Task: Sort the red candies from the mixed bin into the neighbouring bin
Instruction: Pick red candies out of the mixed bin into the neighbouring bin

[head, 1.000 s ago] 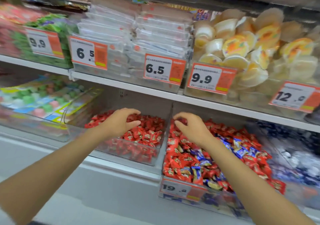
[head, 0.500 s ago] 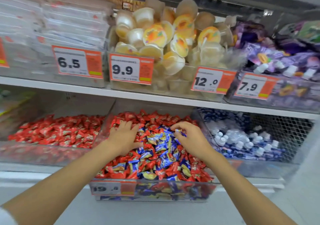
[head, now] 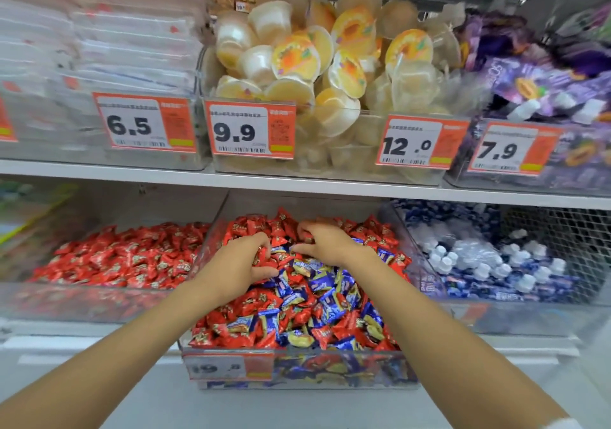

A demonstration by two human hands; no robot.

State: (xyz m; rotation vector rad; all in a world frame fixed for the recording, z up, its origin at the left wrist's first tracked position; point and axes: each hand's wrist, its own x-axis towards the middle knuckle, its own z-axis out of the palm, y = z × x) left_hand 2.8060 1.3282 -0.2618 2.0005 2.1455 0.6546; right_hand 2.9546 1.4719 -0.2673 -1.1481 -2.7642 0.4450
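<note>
The mixed bin (head: pixel 297 367) on the lower shelf is clear plastic and heaped with red candies (head: pixel 258 299) and blue candies (head: pixel 325 291). To its left stands the neighbouring bin (head: pixel 99 299), filled only with red candies (head: pixel 125 256). Both hands are in the mixed bin's middle. My left hand (head: pixel 236 263) has its fingers curled round red candies. My right hand (head: pixel 325 241) is clawed over the pile, fingertips pinching red candies, though what it holds is partly hidden.
A bin of blue packs and small white bottles (head: pixel 496 263) stands right of the mixed bin. The upper shelf (head: pixel 297 185) overhangs the bins, carrying jelly cups (head: pixel 314 61), clear packs and purple pouches (head: pixel 545 74) behind price tags (head: pixel 249 129).
The left hand moved out of the red bin into the mixed bin and the view swung right. Both hands have since reached further back and curled into the candies.
</note>
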